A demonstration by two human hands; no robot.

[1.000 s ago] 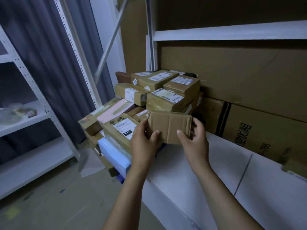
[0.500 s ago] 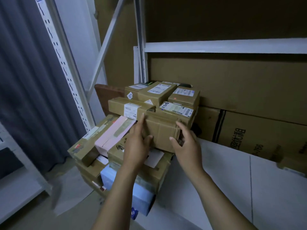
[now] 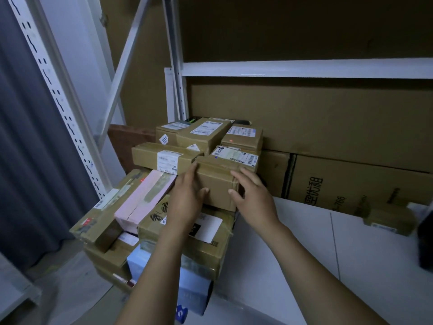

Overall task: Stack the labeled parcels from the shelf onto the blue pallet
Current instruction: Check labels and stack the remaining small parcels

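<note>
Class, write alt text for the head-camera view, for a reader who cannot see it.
A left hand and right hand press on a plain brown parcel atop a stack of labelled parcels. White shelving and large cartons stand behind.

white shelf [image 3: 304, 242] | small labeled parcel [image 3: 389, 220] — far right | big cartons [image 3: 351, 181] behind

Open room lies to the right over the bare white surface [image 3: 293, 231], and above the parcel stack [image 3: 206, 137] up to the white beam [image 3: 304, 68]. Large cartons [image 3: 351, 179] wall off the back. The perforated upright [image 3: 57, 95] and diagonal brace [image 3: 125, 59] fence the left. A small parcel [image 3: 389, 221] sits far right.
</note>
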